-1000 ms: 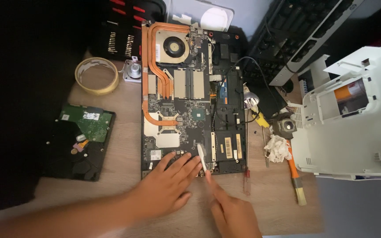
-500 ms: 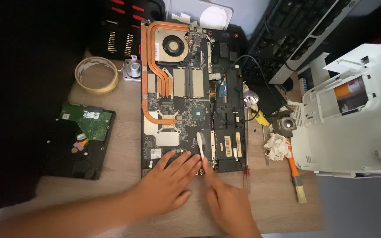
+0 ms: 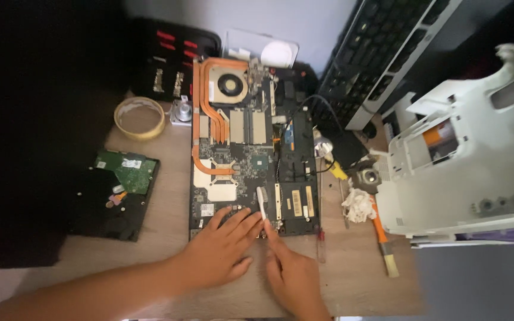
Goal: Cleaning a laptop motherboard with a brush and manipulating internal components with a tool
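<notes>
Little moved since before: both hands hold position at the laptop motherboard's [image 3: 251,154] near edge on the desk [image 3: 168,220].
Left hand [image 3: 221,252] fingers spread flat on board; right hand [image 3: 292,276] pinching white brush [image 3: 262,203]. Risk: pressing could stress components or snag connectors.

Matt wooden desk [image 3: 168,226] — coppery metal heat pipes [image 3: 200,113].

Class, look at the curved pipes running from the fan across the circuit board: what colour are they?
The pipes are copper-orange, seen in the head view.
</notes>
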